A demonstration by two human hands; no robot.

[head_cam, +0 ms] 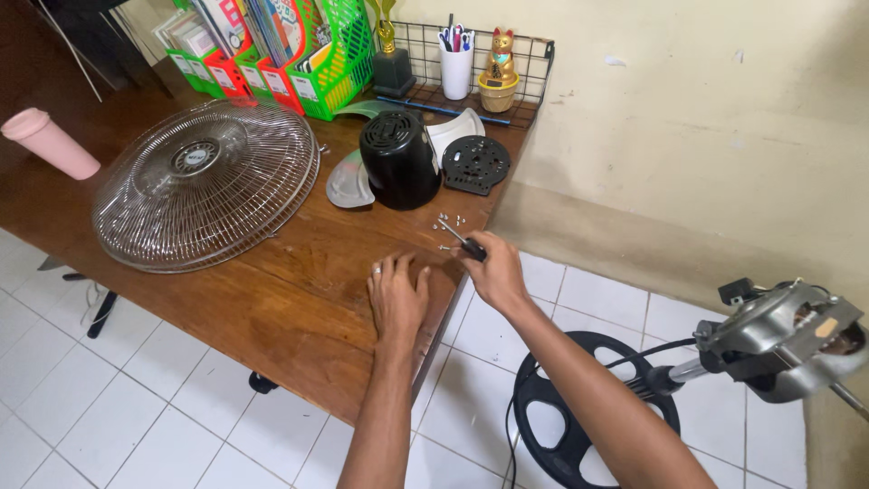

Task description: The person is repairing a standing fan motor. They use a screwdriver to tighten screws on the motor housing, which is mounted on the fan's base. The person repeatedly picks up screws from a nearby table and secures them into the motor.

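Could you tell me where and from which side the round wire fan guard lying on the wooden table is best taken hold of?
Probably at the outer rim of the round wire fan guard, from the near table edge. It lies dome-up, so the thick rim ring sits low and exposed there, while the thin wires would likely bend. The pink tumbler crowds its left side.

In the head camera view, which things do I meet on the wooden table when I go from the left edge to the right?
pink tumbler → wire fan grille → black motor cover → round black plate; nearer the front edge, the left hand, then the right hand holding a screwdriver.
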